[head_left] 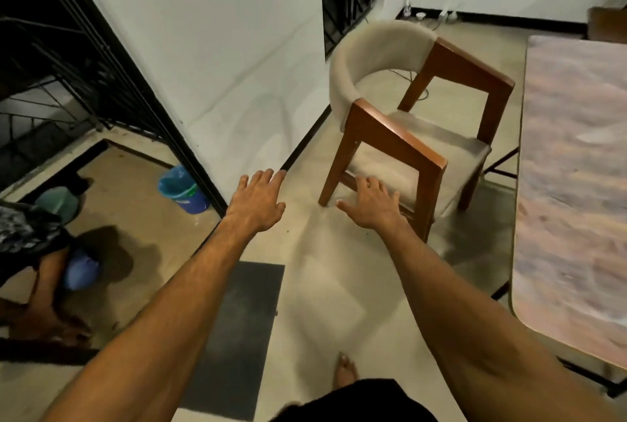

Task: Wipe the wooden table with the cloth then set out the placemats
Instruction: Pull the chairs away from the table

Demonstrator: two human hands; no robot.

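Hands: you are holding left hand (257, 204) and right hand (371, 206) out, fingers spread, empty.
Table (573, 184): sitting well right of both.

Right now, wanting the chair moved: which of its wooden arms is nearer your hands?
The front wooden arm, just beyond the right hand; the other arm stands farther back, beside the table.

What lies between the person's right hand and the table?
In the head view, a wooden-framed chair stands between the right hand and the table.
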